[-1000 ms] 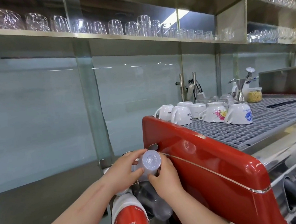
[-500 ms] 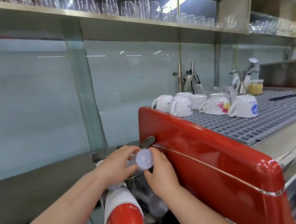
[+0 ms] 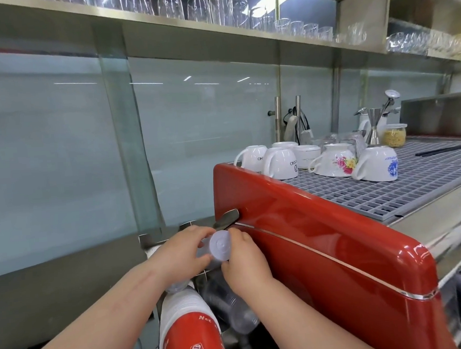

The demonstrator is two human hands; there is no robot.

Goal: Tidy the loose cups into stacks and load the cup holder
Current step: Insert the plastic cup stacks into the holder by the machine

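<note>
Beside the red espresso machine (image 3: 323, 249), the left hand (image 3: 180, 254) and right hand (image 3: 244, 262) both grip 1 clear plastic cup (image 3: 219, 246), fingers curled around it, its round bottom facing the camera.

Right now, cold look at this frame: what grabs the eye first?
The glossy red espresso machine fills the right half, with upturned white cups on the grey grate on top. Low centre, the left hand and right hand both grip a clear plastic cup, its base facing the camera, against the machine's left side. Just below sits a red-and-white paper cup stack.
</note>
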